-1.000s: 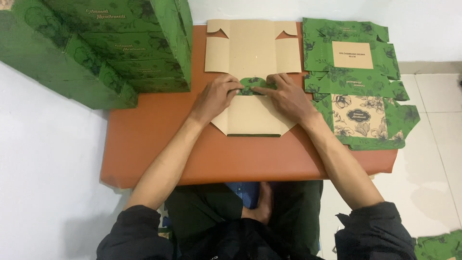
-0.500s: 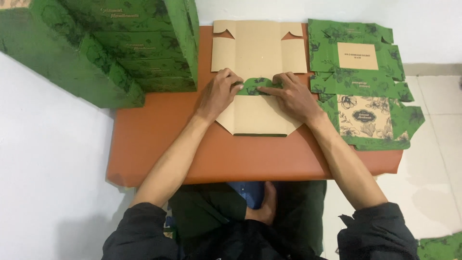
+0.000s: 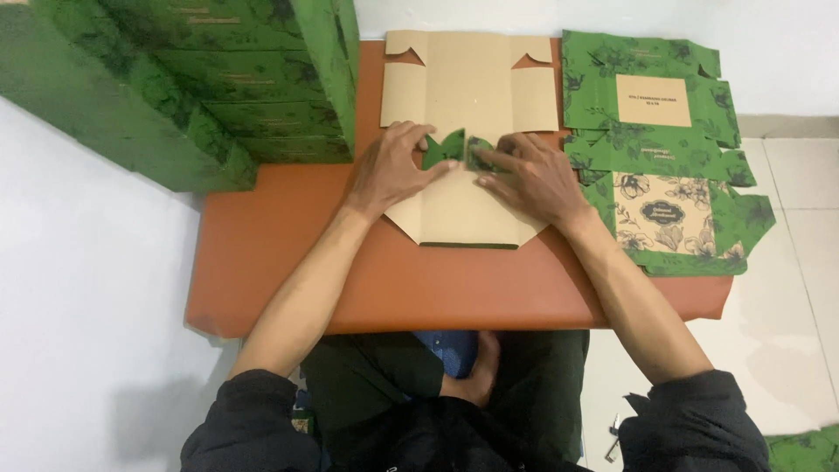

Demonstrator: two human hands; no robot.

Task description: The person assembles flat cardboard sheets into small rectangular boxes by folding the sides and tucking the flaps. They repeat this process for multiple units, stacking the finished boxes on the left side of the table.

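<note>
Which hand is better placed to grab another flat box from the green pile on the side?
Probably the right hand. The pile of flat green boxes lies just beside it on the orange table, while the left hand presses the brown box sheet on the far side, nearer the stack of folded boxes.

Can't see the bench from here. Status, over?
Both hands, left hand and right hand, pressing green flaps on the flat carton blank. Nothing in the way.
</note>
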